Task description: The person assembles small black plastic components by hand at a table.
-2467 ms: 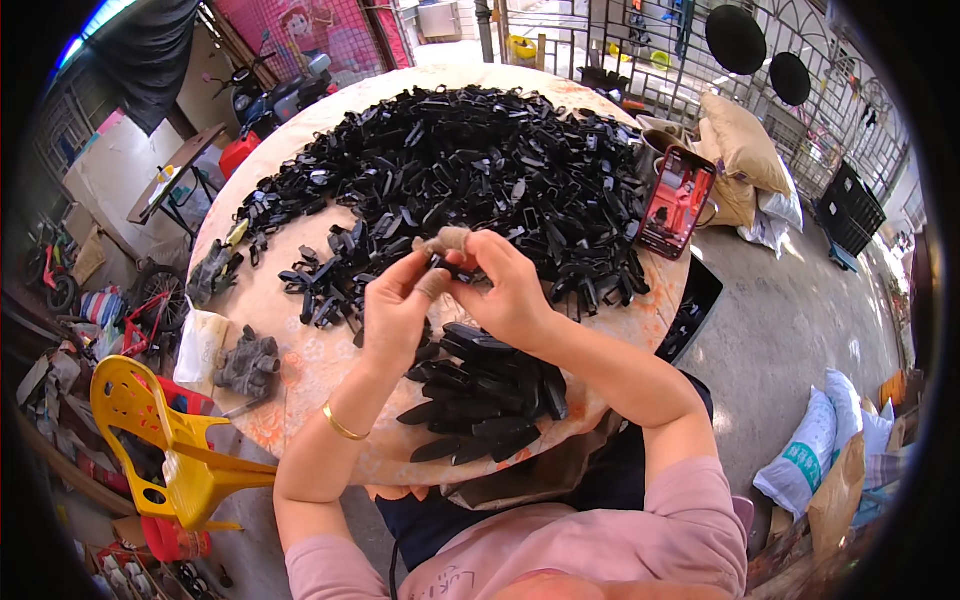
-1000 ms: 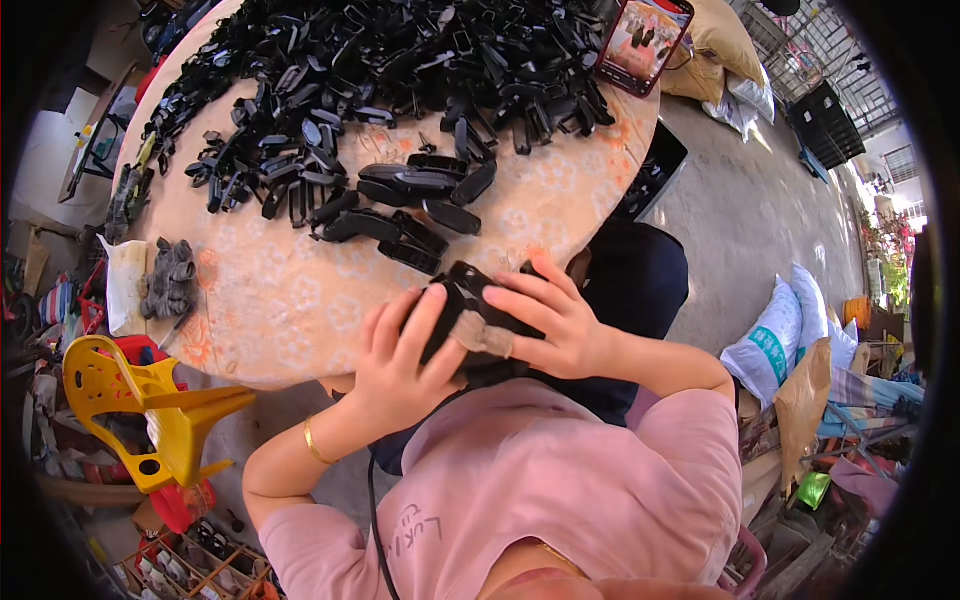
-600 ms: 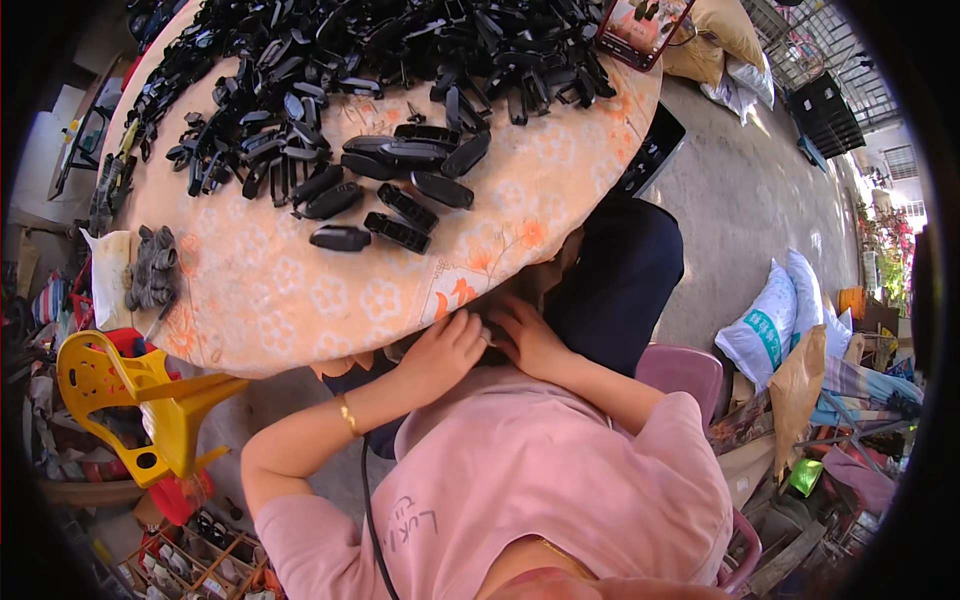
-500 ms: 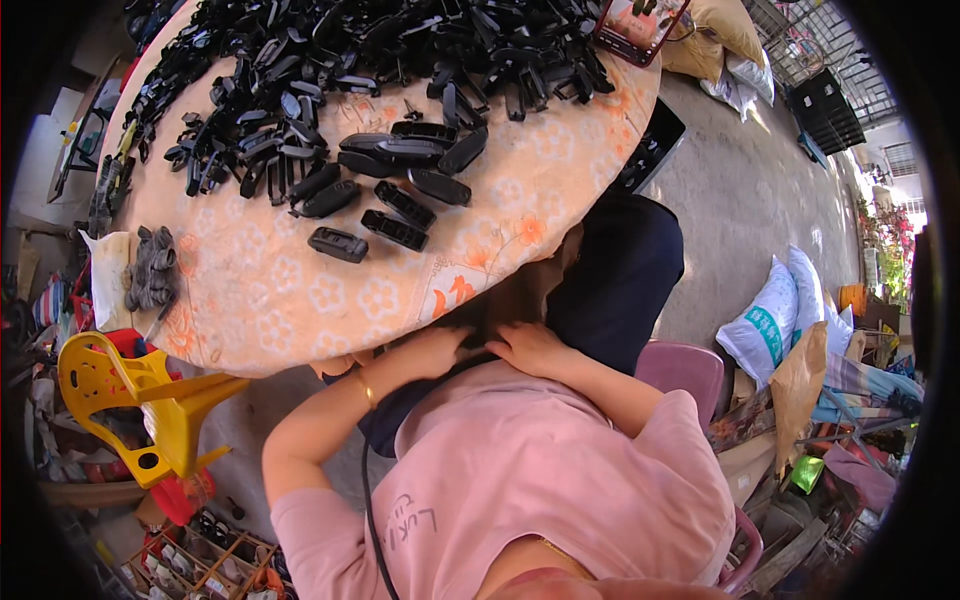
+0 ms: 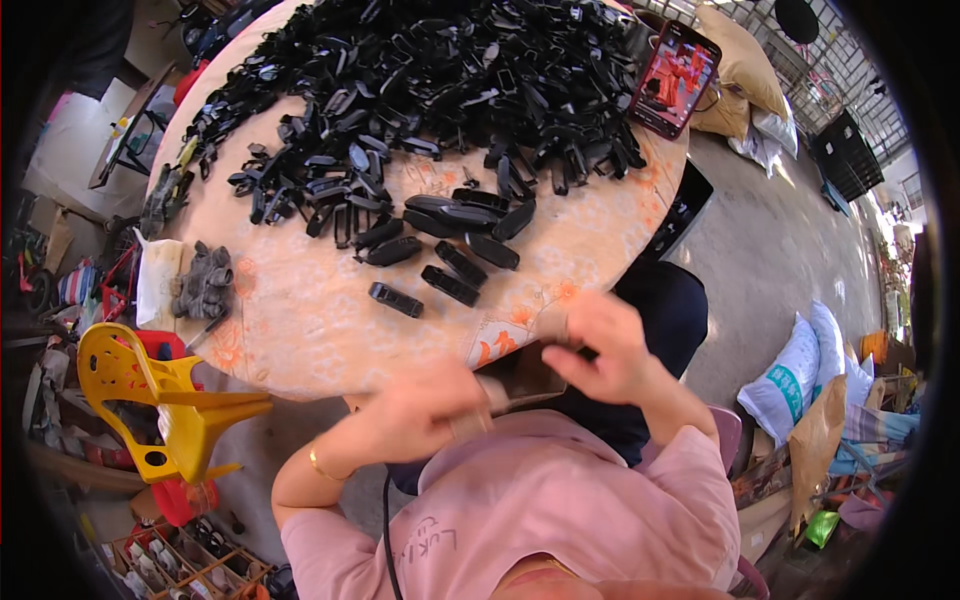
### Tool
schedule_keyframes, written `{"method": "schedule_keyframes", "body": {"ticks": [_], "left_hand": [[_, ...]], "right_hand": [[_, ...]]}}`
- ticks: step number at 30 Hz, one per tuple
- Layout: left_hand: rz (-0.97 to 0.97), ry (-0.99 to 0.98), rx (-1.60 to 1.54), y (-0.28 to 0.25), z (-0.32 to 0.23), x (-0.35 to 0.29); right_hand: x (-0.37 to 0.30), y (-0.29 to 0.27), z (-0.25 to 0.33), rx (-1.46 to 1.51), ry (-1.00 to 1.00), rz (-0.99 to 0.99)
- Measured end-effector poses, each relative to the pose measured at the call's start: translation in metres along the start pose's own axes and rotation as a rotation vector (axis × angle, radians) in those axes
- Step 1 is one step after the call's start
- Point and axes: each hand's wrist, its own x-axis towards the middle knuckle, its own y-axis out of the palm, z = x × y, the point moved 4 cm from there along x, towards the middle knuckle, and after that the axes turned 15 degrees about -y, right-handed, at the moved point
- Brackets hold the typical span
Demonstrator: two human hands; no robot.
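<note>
Smeared by motion, my left hand (image 5: 430, 405) is above my lap at the table's near edge. Its fingers look curled, with a tan strip (image 5: 470, 424) beside them; whether they grip it I cannot make out. To the right, my right hand (image 5: 607, 347) is raised beside the edge, its fingers curled in and thumb bent toward them. A blurred tan patch shows at its fingertips. Between the hands a brown surface (image 5: 530, 382) shows over my lap. Nearest to them on the table lie several loose black plastic parts (image 5: 450, 285), elongated and rounded.
A large heap of black parts (image 5: 430, 80) covers the far side of the round floral-covered table (image 5: 300, 345). A phone (image 5: 676, 78) with a lit screen stands at the right. Grey gloves (image 5: 205, 282) lie left. A yellow chair (image 5: 190, 420) and white sacks (image 5: 790, 375) stand around.
Both my hands have come up from my lap and moved apart, the right one toward the table's edge. The whole view has shifted, so the table appears lower and further right.
</note>
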Motion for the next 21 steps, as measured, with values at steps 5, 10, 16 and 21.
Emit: {"method": "schedule_keyframes", "body": {"ticks": [5,10,16,21], "left_hand": [[-0.493,-0.398,0.777,-0.033,0.021,0.014],[-0.46,-0.376,0.691,-0.019,0.018,0.019],[-0.59,-0.257,0.558,-0.034,0.023,0.027],[-0.269,-0.327,0.683,-0.035,0.026,0.041]], "right_hand": [[0.076,0.015,-0.029,-0.46,-0.042,0.163],[0.086,0.045,-0.046,-0.356,-0.109,0.28],[0.069,0.046,-0.034,-0.184,-0.165,0.18],[0.056,0.043,-0.018,-0.295,-0.161,0.257]]}}
